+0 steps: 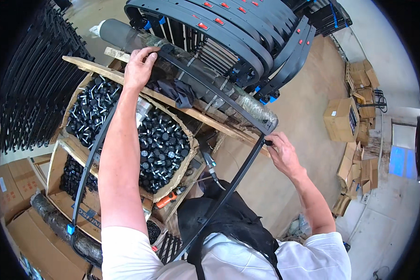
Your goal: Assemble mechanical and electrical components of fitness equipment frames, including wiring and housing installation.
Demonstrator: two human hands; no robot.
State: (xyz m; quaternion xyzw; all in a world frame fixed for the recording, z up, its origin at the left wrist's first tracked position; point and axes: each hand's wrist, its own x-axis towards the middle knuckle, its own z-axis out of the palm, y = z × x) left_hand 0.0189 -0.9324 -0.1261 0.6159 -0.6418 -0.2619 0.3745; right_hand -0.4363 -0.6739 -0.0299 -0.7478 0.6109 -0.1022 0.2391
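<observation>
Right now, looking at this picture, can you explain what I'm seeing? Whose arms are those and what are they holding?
This is one wide, bent view from a camera worn on a person's head, looking down, so the arms rising from the lower edge are their own. The left hand grips the top rail of a thin black frame resting against a wrapped grey roll. The right hand pinches a small black part at the frame's corner. Below sits a cardboard box full of black knobs with metal studs. Stacks of curved black frames stand behind.

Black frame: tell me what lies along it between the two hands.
In the head view, the black frame's top bar runs from left hand to right hand, over a plastic-wrapped roll and dark cloth.
</observation>
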